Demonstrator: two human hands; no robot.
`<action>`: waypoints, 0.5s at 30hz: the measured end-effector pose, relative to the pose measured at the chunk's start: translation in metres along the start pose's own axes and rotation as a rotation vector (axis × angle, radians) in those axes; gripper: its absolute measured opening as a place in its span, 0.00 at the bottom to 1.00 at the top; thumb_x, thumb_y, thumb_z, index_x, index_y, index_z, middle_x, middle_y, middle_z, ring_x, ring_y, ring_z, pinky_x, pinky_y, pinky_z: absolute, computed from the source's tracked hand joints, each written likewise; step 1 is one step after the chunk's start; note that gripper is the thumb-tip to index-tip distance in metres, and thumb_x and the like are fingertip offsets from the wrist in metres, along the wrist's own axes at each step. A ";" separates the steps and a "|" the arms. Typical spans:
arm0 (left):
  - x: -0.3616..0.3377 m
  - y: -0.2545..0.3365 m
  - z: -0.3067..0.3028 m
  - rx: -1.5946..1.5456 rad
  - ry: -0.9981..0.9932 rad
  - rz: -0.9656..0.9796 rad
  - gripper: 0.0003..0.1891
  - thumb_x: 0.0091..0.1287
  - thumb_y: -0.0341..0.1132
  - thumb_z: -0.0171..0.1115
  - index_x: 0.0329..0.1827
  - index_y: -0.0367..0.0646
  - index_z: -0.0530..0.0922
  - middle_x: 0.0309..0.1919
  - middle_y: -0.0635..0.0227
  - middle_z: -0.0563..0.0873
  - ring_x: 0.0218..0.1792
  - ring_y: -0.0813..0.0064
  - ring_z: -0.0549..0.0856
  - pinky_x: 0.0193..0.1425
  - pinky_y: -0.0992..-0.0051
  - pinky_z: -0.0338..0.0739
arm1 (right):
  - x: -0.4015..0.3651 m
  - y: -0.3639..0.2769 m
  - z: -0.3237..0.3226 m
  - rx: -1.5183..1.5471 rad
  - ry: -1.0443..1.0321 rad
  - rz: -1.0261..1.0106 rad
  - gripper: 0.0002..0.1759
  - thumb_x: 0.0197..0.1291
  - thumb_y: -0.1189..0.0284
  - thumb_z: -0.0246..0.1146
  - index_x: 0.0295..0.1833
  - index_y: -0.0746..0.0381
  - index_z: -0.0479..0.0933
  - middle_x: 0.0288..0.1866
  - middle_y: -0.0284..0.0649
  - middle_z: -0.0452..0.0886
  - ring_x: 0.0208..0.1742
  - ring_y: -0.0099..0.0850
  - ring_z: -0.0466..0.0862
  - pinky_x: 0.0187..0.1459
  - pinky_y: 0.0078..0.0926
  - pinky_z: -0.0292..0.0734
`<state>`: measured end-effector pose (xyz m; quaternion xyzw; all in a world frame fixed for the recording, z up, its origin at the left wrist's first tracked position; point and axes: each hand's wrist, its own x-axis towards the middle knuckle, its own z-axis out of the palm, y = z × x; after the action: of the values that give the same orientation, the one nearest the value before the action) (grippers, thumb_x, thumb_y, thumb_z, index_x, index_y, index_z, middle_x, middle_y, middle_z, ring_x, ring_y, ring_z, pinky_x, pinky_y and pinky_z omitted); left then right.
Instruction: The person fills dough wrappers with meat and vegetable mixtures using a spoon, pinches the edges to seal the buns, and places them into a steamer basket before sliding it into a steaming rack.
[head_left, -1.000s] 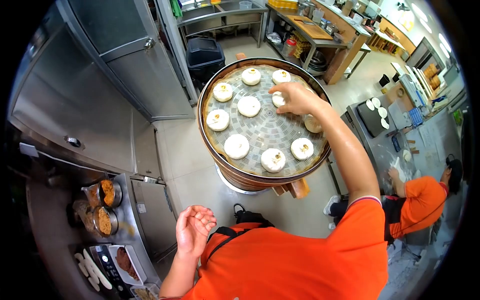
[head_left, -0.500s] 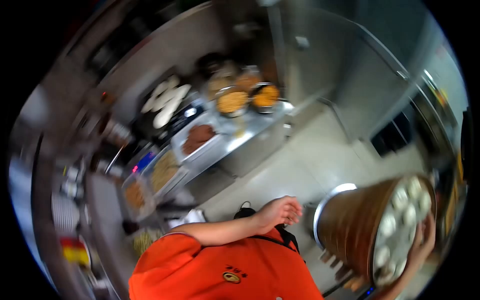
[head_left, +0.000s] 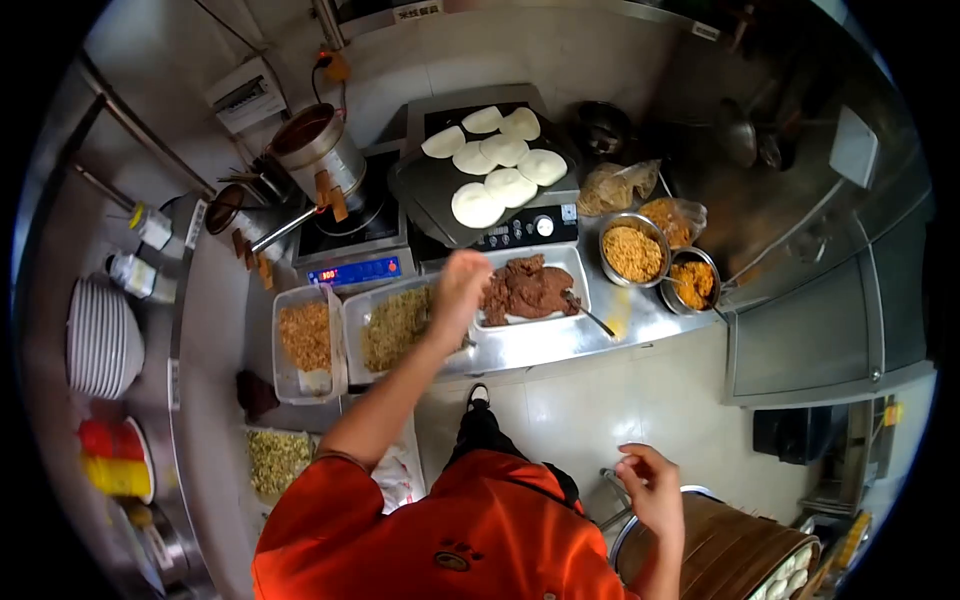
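My left hand (head_left: 462, 292) reaches over the counter, between the tray of dark minced filling (head_left: 532, 288) and the tub of greenish shredded filling (head_left: 392, 330). Its fingers look bent but are blurred, and nothing shows in them. Just beyond it is a dark griddle (head_left: 420, 185) bearing several pale round flatbreads (head_left: 503, 150), some folded in half. My right hand (head_left: 654, 488) hangs low at my side with fingers loosely curled and apart, holding nothing. Below it stands a bamboo steamer stack (head_left: 710, 545) with white buns (head_left: 785, 580) on top.
Bowls of yellow topping (head_left: 632, 252) and orange topping (head_left: 692, 283) stand right of the trays. A pot (head_left: 318, 150) sits on a lit induction cooker at left. An orange filling tub (head_left: 306, 340), stacked white plates (head_left: 100, 338) and a metal cabinet (head_left: 820, 335) surround me.
My view has swung from the steamer side to face the counter. My right hand has left the buns on the steamer, and my left hand has gone from my chest out over the counter.
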<state>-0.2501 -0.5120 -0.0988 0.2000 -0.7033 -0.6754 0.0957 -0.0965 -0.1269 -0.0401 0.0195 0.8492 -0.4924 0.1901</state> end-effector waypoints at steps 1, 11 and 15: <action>0.057 -0.025 -0.012 -0.044 0.080 0.202 0.10 0.73 0.38 0.66 0.51 0.43 0.80 0.40 0.68 0.85 0.39 0.76 0.84 0.45 0.72 0.80 | 0.016 -0.007 0.015 -0.019 0.009 0.005 0.14 0.66 0.78 0.72 0.56 0.66 0.85 0.37 0.40 0.89 0.39 0.25 0.88 0.43 0.25 0.84; 0.371 0.003 -0.103 1.030 0.227 -0.030 0.41 0.74 0.66 0.55 0.78 0.42 0.70 0.75 0.48 0.75 0.78 0.43 0.69 0.78 0.41 0.63 | 0.097 -0.089 0.086 -0.088 -0.095 0.065 0.14 0.67 0.74 0.72 0.56 0.65 0.85 0.41 0.47 0.91 0.42 0.35 0.91 0.47 0.30 0.87; 0.485 -0.066 -0.113 0.755 0.183 -0.109 0.41 0.67 0.61 0.69 0.72 0.36 0.76 0.70 0.45 0.81 0.70 0.44 0.80 0.74 0.44 0.70 | 0.114 -0.102 0.084 -0.085 -0.080 0.100 0.13 0.69 0.75 0.72 0.57 0.67 0.84 0.41 0.42 0.90 0.40 0.24 0.88 0.46 0.24 0.84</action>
<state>-0.6316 -0.8148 -0.2215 0.3175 -0.8793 -0.3524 0.0418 -0.1991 -0.2672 -0.0319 0.0340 0.8589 -0.4464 0.2488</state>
